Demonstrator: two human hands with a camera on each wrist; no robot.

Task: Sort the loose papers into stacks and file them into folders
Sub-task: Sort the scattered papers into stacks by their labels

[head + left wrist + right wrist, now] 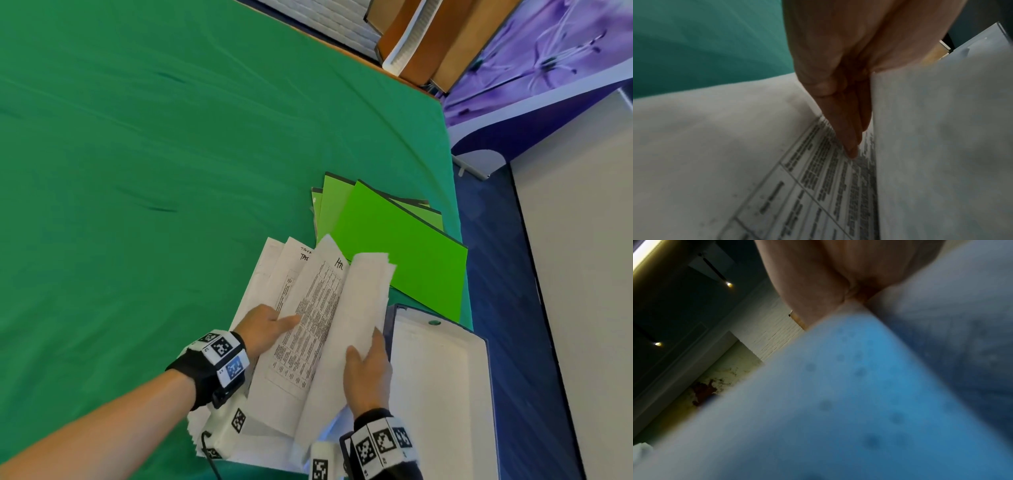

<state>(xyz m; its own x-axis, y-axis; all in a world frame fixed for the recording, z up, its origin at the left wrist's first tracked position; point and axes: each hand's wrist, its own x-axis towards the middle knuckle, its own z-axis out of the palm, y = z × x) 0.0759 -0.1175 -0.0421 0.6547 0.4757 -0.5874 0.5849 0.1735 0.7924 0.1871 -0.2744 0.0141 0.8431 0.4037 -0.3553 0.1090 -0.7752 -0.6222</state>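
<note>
A pile of loose white papers [274, 267] lies on the green cloth near the front right. My left hand [275, 323] has its thumb on top of a lifted printed sheet [308, 339] and its fingers beneath it. In the left wrist view those fingers [849, 129] lie straight on a lower printed page [807, 186]. My right hand [368, 366] holds up a curled bundle of blank-backed sheets [364, 294], turned over to the right. In the right wrist view blurred paper [838, 386] fills the frame below the palm [828, 272]. Bright green folders [400, 253] lie fanned just beyond the papers.
An open blue box file with a white inside [435, 373] sits to the right of the papers, at the table's right edge. The green cloth [154, 171] stretches far to the left and back. Boards [428, 41] lean beyond the far corner.
</note>
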